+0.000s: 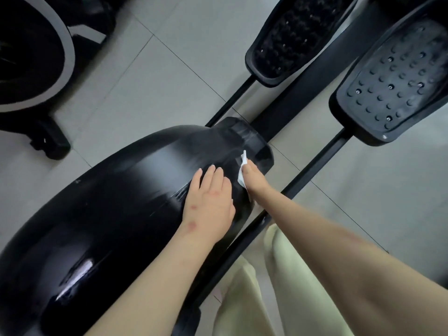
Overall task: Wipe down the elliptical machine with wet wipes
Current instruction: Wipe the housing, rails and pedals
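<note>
- Head view: wipe (242, 177) is bunched in the right hand (254, 178) grip, fingers curled on it. It is pressed to the shroud (121, 190) near the shroud's narrow end.
- Left hand (211, 202) lies flat with fingers straight, resting on the shroud top just beside the right.
- Shroud's long axis runs lower-left to upper-right, toward the pedals (392, 81). Most of its surface lies lower-left of the wipe, so strokes likely go that way.

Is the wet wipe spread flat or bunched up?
Bunched up: the wet wipe is crumpled in the right hand, only small white folds showing.
</note>
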